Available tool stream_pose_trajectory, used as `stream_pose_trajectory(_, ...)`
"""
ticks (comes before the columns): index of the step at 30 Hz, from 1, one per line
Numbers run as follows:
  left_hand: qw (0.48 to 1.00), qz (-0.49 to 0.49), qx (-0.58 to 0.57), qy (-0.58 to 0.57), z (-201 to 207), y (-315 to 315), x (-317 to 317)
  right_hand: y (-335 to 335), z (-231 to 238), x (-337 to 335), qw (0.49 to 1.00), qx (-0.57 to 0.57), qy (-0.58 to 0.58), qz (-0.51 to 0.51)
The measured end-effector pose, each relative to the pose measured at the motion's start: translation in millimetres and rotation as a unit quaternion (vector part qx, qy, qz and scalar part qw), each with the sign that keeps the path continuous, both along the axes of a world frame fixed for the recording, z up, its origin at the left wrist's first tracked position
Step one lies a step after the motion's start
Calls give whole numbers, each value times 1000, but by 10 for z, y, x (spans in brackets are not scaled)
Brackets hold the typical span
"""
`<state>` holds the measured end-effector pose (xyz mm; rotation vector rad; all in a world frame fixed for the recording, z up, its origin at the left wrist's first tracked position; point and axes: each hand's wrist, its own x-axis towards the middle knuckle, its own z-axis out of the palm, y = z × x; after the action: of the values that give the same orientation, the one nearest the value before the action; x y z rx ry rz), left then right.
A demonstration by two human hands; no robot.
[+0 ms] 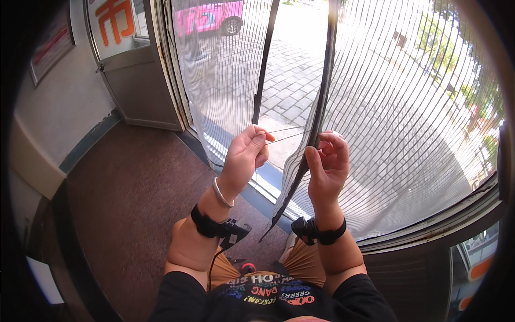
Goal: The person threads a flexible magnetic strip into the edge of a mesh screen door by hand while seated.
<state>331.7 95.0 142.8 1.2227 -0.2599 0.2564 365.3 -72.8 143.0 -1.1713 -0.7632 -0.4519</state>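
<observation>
A striped see-through mesh door curtain hangs in the doorway in two panels, the left panel (pixel 222 70) and the right panel (pixel 386 112). The right panel has a dark edge strip (pixel 325 80), whose loose lower end slants toward me. My left hand (pixel 241 158) is closed in a pinch on a thin thread (pixel 289 129), drawn taut across the gap to that strip. On the strip's right side, my right hand (pixel 328 172) grips the edge between thumb and curled fingers. Whether a needle is in either hand is too small to tell.
An open door (pixel 137 86) with a glass upper part stands at left, near a wall frame (pixel 51 45). Beyond the threshold lie paving bricks (pixel 292 80) and a pink vehicle (pixel 209 16). A cable (pixel 213 263) hangs from the device on my left wrist.
</observation>
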Motion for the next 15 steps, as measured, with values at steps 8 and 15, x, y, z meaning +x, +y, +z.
stream_pose_trajectory(8, 795, 469, 256, -287, 110, 3, -316, 163, -120, 92, 998, 10, 6, -56)
stream_pose_trajectory(15, 924, 273, 139, -231, 87, -418, -209, 195, -148, 252, 981, -86, -113, -134)
